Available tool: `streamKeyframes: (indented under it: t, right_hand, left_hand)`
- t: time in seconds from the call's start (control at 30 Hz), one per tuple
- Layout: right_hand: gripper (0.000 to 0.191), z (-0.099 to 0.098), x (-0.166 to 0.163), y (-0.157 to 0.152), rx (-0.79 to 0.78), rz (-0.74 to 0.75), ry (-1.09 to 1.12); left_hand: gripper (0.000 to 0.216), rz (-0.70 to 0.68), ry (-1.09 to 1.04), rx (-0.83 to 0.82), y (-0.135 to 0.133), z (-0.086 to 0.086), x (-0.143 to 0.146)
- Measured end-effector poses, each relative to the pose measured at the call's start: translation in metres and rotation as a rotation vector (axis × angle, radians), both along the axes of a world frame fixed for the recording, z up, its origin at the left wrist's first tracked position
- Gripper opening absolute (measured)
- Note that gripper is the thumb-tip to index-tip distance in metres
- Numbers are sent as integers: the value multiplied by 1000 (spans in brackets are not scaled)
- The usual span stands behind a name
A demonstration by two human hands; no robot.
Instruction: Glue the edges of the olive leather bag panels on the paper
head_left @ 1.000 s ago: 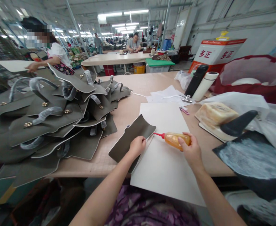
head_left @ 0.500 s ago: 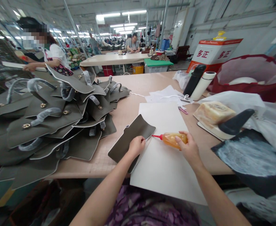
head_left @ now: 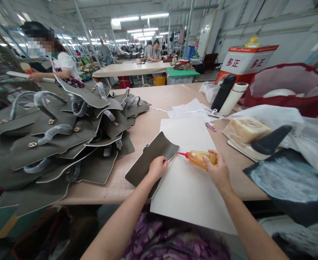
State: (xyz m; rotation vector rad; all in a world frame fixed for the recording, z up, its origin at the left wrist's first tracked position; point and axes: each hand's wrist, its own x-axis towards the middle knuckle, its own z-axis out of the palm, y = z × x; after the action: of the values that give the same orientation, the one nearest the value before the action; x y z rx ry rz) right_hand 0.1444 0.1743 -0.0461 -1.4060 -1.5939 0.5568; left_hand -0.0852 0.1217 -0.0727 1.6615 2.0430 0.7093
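A grey leather panel [head_left: 148, 159] lies on the table, partly over a large white sheet [head_left: 191, 187]. My left hand [head_left: 157, 168] is closed on the panel's near right edge, fingers curled over it. My right hand [head_left: 216, 172] grips an amber glue bottle [head_left: 199, 158] lying sideways, and its red nozzle points left at the panel's right edge. The nozzle tip sits just beside the panel's upper right corner.
A big heap of grey bag panels with wrapped handles [head_left: 56, 133] fills the table's left. At right lie a wrapped yellowish block [head_left: 245, 130], a dark cone [head_left: 270, 141], a black smeared board [head_left: 286, 180], plastic bags, two tubes [head_left: 231, 94] and papers. A person [head_left: 58, 66] works at far left.
Almost nothing: my right hand and the bottle have shifted slightly along the panel's edge. The left hand stays put on the panel.
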Motion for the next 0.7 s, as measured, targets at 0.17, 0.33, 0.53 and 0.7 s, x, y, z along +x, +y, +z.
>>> streamKeyframes:
  t: [0.17, 0.33, 0.53, 0.7]
  right_hand:
    - [42, -1, 2, 1, -41, 47, -38]
    - [42, 1, 3, -1, -58, 23, -40]
    - [41, 2, 1, -9, -85, 65, -39]
    - [40, 5, 0, -17, -117, 75, -34]
  left_hand:
    - [18, 3, -1, -2, 0, 0, 0]
    - [18, 7, 2, -11, -1, 3, 1]
    - [18, 5, 3, -15, -2, 3, 1]
    - [18, 6, 3, -11, -2, 1, 0]
